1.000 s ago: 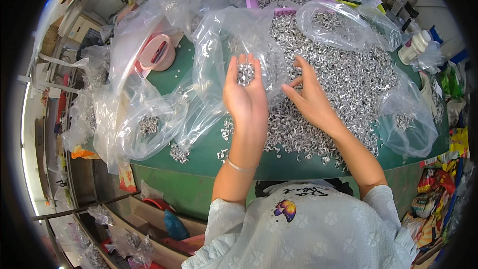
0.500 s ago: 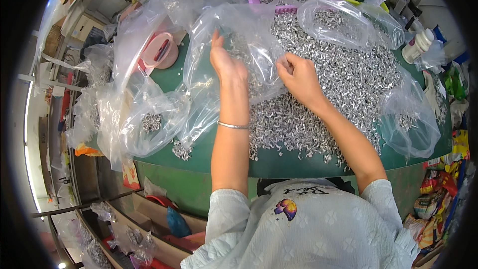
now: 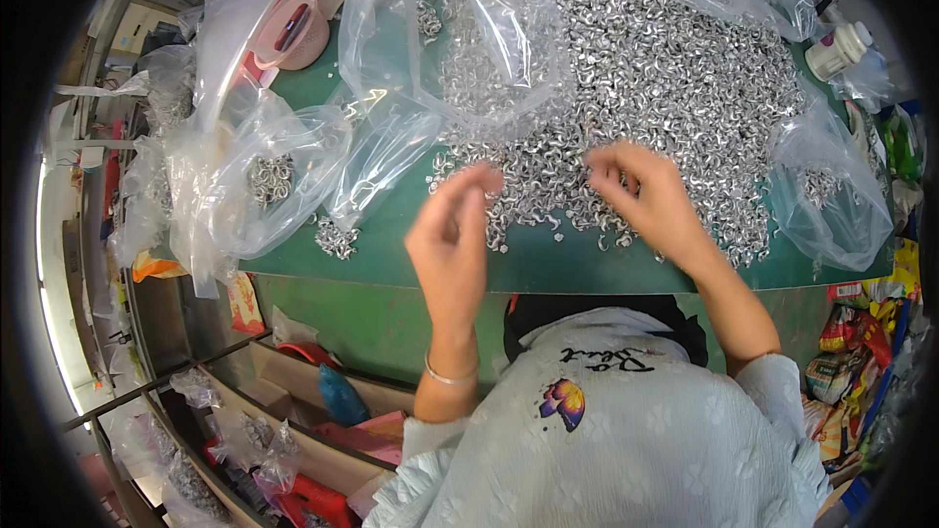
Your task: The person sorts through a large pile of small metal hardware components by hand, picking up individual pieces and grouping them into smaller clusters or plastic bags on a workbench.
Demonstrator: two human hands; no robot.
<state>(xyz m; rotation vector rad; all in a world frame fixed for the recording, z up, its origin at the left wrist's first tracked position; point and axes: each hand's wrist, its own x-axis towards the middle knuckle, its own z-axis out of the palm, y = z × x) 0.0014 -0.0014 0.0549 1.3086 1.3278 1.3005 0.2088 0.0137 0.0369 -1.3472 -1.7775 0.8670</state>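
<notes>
A wide heap of small curved silver metal pieces (image 3: 685, 88) covers the green table (image 3: 391, 259). Over the heap's near left edge my left hand (image 3: 450, 235) is loosely curved, slightly blurred, its thumb apart from the fingers and nothing visible in it. My right hand (image 3: 646, 191) reaches in from the right. Its bent fingers are close to the near pieces, with a gap between thumb and fingers; whether the fingertips touch any piece cannot be made out. Beyond both hands a large clear plastic bag (image 3: 391, 49) lies across part of the heap, held by neither.
To the left are a pink cup (image 3: 293, 34) with a pen in it, a clear bag holding pieces (image 3: 269, 181) and a small pile (image 3: 335, 238). A white bottle (image 3: 838, 51) and another clear bag (image 3: 831, 196) stand and lie right. Wooden compartments (image 3: 284, 381) are lower left.
Both hands have let go of the clear plastic bag and come back toward me, to the heap's near edge. The bag now lies down on the pieces. The view has shifted slightly.
</notes>
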